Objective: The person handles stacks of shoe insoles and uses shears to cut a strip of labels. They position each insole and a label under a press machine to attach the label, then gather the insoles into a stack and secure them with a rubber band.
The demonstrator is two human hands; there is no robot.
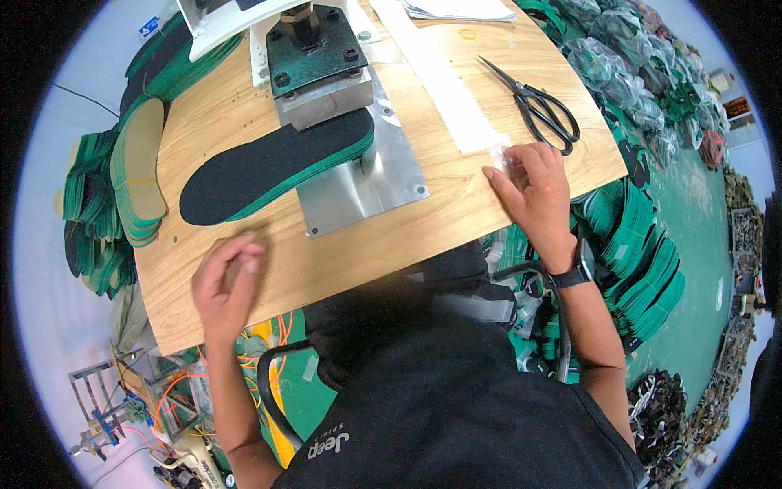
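Observation:
My right hand (538,191) is at the near end of a long white strip (440,81), its thumb and index finger closing around a small clear plastic piece (499,152). Over the table's left front edge, my left hand (228,281) hovers with loosely curled fingers, slightly blurred; nothing shows in it. A stack of black insoles with green edges (261,171) lies in front of my hands, its right end beneath the metal block (330,98) of a press. Under the stack is a shiny steel plate (358,204). Black-handled scissors (542,110) lie beyond my right hand, blades partly open.
The wooden table (456,196) has papers (460,8) at its far edge. Bundled insoles (138,171) stand along the left side. More green bundles (635,261) sit below the right edge, with plastic-bagged piles (627,73) farther off. A chair armrest (562,326) is beside my right forearm.

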